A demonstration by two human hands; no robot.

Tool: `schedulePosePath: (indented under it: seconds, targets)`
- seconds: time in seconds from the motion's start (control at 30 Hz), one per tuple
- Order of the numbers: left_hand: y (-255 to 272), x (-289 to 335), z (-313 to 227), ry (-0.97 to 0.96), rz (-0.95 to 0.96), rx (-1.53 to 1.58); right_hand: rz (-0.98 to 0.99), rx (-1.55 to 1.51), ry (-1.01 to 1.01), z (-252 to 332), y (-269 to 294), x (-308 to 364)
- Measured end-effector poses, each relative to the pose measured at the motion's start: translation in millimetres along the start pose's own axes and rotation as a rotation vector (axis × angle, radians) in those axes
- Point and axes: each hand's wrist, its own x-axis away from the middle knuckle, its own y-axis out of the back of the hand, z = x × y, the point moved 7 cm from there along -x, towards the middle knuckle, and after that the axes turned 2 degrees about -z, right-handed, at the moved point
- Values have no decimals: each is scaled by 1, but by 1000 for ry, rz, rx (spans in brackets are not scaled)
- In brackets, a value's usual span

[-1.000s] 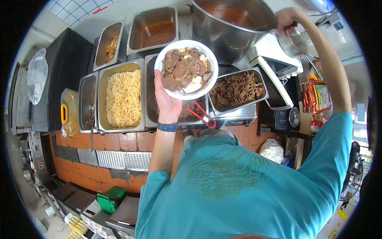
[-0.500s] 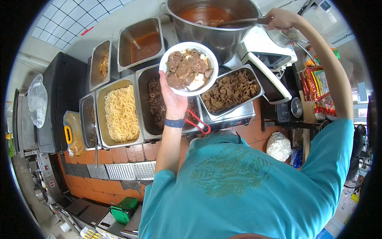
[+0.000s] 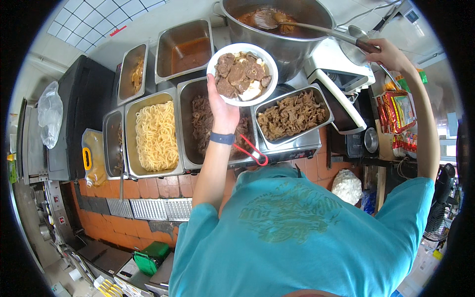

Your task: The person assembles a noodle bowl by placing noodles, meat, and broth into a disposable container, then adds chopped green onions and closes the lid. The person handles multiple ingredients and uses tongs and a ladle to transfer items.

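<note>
My left hand holds up a white bowl from its near left side. Slices of brown meat and some white pieces lie in the bowl. My right hand is closed around the dark handle end of a long metal ladle. The ladle's head is over a large steel stockpot of reddish-brown broth, seemingly at the liquid's surface. Below the bowl stands a deep pan of shredded brown meat, partly hidden by my left forearm. Red-handled tongs rest in that pan.
Left of the meat pan sits a pan of noodles. To its right is another pan of brown meat. Behind stands a pan with shallow brown liquid. A white appliance and red packets are at the right.
My right hand has moved right and nearer with the ladle, whose head now shows in the pot. The bowl is slightly farther from me. The whole view has shifted a little.
</note>
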Motion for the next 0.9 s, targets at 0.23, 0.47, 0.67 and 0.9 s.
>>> schedulePosePath:
  seconds: [0.23, 0.47, 0.67, 0.9]
  targets:
    - [2, -13, 5, 34, 2, 20, 150, -232, -147, 5, -2, 29]
    - [5, -11, 9, 48, 14, 6, 191, -506, -159, 21, -21, 43]
    - [7, -3, 9, 64, -12, -11, 110, -281, -149, 32, -22, 34]
    - [7, -5, 9, 56, 28, 30, 67, -209, -137, 34, -5, 40]
